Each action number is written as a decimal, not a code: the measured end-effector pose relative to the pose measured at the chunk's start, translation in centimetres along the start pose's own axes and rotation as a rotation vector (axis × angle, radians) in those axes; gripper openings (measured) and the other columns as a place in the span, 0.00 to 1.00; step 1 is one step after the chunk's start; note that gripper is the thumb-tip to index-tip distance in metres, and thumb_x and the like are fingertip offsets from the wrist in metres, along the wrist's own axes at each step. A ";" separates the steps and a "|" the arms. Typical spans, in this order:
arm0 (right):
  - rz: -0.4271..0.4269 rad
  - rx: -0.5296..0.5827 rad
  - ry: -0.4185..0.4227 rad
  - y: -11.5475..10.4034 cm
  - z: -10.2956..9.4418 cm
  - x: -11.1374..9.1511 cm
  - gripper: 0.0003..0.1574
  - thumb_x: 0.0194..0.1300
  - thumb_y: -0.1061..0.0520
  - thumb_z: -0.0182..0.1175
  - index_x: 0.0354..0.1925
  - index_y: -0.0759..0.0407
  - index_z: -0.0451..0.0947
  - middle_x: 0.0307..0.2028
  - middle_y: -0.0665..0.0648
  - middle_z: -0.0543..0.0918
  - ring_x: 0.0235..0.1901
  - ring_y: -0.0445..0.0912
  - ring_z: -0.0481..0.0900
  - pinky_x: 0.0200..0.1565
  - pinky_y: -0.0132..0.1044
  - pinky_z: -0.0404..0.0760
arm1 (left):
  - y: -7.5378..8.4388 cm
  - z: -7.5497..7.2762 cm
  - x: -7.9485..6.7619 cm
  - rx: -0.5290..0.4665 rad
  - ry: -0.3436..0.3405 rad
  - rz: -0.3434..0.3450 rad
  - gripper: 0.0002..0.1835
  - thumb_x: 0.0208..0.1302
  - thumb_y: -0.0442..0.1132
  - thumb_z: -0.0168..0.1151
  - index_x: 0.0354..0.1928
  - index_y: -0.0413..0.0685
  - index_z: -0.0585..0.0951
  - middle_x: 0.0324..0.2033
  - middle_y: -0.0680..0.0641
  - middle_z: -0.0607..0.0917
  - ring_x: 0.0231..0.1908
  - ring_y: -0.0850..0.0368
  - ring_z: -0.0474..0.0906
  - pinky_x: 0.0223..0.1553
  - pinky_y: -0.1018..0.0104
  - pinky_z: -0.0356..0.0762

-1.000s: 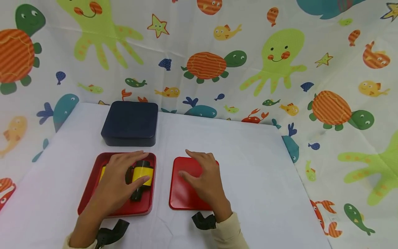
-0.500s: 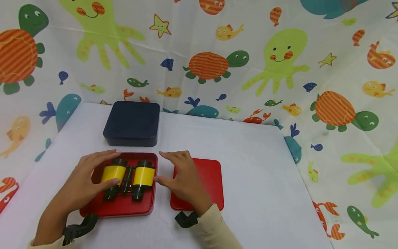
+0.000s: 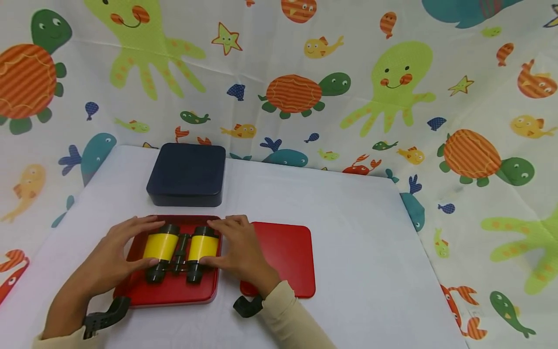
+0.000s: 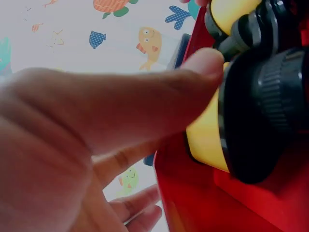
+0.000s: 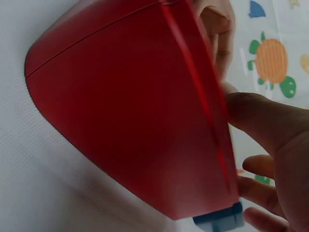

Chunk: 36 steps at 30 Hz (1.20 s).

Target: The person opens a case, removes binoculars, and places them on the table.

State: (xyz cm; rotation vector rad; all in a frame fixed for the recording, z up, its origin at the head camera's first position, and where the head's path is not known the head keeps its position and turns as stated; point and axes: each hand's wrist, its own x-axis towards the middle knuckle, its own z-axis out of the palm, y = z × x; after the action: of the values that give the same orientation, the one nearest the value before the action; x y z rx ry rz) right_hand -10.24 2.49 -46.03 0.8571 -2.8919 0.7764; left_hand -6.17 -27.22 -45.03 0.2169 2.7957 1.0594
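A pair of yellow-and-black binoculars [image 3: 180, 249] lies in the open red tin [image 3: 170, 294] at the left of the white-covered table [image 3: 348, 242], its two yellow barrels side by side and its narrow black ends facing the person. The left hand [image 3: 111, 257] is at the left barrel, with the thumb by the barrel's near end and the fingers by its far end. The right hand [image 3: 240, 247] reaches over the tin's right wall to the other barrel in the same way. The fingers of both hands are parted and gently curved, not clenched. The left wrist view shows the left thumb overlapping the yellow casing, but whether either hand presses on the binoculars cannot be told; in the right wrist view the tin's side hides them.

A flat red lid [image 3: 285, 254] lies on the table to the right of the tin, apart from it and partly covered by the right hand and wrist. A dark navy box [image 3: 186, 169] stands just beyond the tin. A black mount [image 3: 106, 315] sits at the left wrist, and beige sleeves [image 3: 292, 317] cover the forearms. Behind the table hangs a white cloth [image 3: 261, 29] printed with turtles, octopuses, whales and fish.
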 end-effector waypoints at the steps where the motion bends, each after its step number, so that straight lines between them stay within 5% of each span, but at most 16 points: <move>1: 0.001 -0.010 -0.007 -0.1 0.1 0.1 0.54 0.54 0.28 0.78 0.75 0.40 0.74 0.67 0.43 0.82 0.68 0.43 0.70 0.64 0.41 0.80 | -0.1 0.0 0.0 0.006 -0.007 -0.007 0.51 0.50 0.47 0.85 0.77 0.52 0.71 0.77 0.30 0.66 0.75 0.20 0.52 0.61 0.11 0.59; 13: -0.040 -0.085 -0.019 -0.6 0.6 0.6 0.48 0.54 0.28 0.78 0.68 0.44 0.82 0.62 0.43 0.86 0.69 0.43 0.71 0.64 0.38 0.78 | -0.5 0.3 -0.4 0.070 -0.053 -0.073 0.52 0.50 0.48 0.86 0.77 0.52 0.71 0.74 0.27 0.68 0.69 0.21 0.59 0.58 0.16 0.69; 21: -0.066 -0.158 -0.025 -0.9 0.4 0.5 0.47 0.50 0.29 0.80 0.65 0.42 0.85 0.59 0.43 0.87 0.67 0.43 0.72 0.66 0.38 0.76 | -0.8 0.3 -1.1 0.102 -0.061 -0.095 0.53 0.50 0.47 0.86 0.79 0.54 0.69 0.74 0.25 0.67 0.68 0.21 0.58 0.58 0.14 0.66; 36: -0.057 -0.225 -0.072 -1.6 -0.3 0.7 0.48 0.49 0.34 0.83 0.67 0.42 0.83 0.56 0.44 0.88 0.69 0.44 0.72 0.72 0.45 0.74 | -0.1 0.6 -1.6 0.161 -0.018 -0.043 0.57 0.47 0.36 0.86 0.80 0.55 0.67 0.72 0.28 0.71 0.67 0.22 0.63 0.57 0.18 0.72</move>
State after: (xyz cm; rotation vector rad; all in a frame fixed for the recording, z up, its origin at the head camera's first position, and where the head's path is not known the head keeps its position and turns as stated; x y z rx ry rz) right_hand -10.04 1.14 -44.98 0.9536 -2.9268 0.4127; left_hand -4.51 -27.17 -45.40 0.1812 2.8569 0.8200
